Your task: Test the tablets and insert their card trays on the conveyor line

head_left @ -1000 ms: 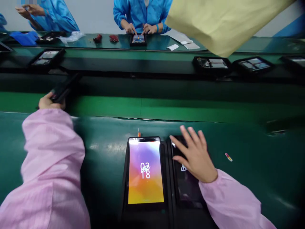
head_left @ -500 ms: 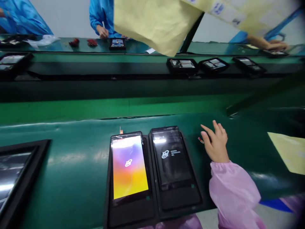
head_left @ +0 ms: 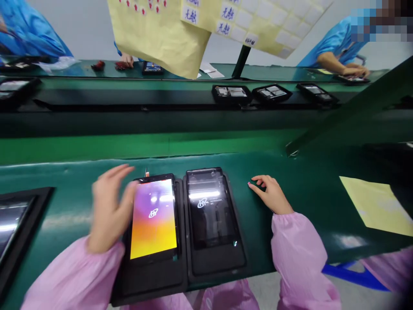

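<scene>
Two screen units lie side by side in black trays. The left screen [head_left: 154,232] glows purple to yellow with a white logo, and a small strip [head_left: 147,174] stands out at its top edge. The right screen [head_left: 209,224] is dark with a white logo and text. My left hand [head_left: 109,206], blurred, hovers open over the lit screen's left edge, thumb apart from the fingers. My right hand [head_left: 271,193] is at the bench right of the dark screen, thumb and forefinger closed on a small piece with a reddish tip [head_left: 249,184], mostly hidden.
Another dark screen in a black frame [head_left: 48,202] lies at the left. A yellow sheet [head_left: 371,202] is on the right, by a slanting green post [head_left: 322,125]. Several opened devices [head_left: 231,94] sit on the belt beyond. Yellow sheets [head_left: 161,43] hang above; people in blue work across.
My left hand has come into view over the lit screen. My right hand has lowered and closed its fingertips where the small red-and-white piece lay. The view has shifted to the right.
</scene>
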Demonstrator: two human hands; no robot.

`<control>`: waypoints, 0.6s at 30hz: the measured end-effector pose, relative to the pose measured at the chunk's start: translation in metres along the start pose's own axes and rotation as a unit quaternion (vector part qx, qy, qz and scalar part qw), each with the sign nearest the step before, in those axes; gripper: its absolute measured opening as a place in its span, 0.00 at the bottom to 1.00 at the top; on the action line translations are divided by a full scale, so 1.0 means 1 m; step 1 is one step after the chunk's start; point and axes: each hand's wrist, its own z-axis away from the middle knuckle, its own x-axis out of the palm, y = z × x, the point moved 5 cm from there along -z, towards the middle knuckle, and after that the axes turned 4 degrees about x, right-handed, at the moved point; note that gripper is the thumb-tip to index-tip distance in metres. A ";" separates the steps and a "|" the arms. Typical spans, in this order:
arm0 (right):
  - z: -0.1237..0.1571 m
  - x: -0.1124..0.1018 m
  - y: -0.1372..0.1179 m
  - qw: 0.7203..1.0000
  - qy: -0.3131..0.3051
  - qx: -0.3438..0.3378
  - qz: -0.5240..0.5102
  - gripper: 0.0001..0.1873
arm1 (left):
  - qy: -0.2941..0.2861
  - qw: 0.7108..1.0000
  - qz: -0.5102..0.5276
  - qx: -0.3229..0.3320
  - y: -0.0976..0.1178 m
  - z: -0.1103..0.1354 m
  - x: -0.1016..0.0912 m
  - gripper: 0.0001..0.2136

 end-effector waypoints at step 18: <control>-0.012 -0.010 -0.009 0.982 -0.137 0.009 -0.128 0.25 | -0.345 0.923 0.168 0.028 0.052 -0.071 0.132 0.20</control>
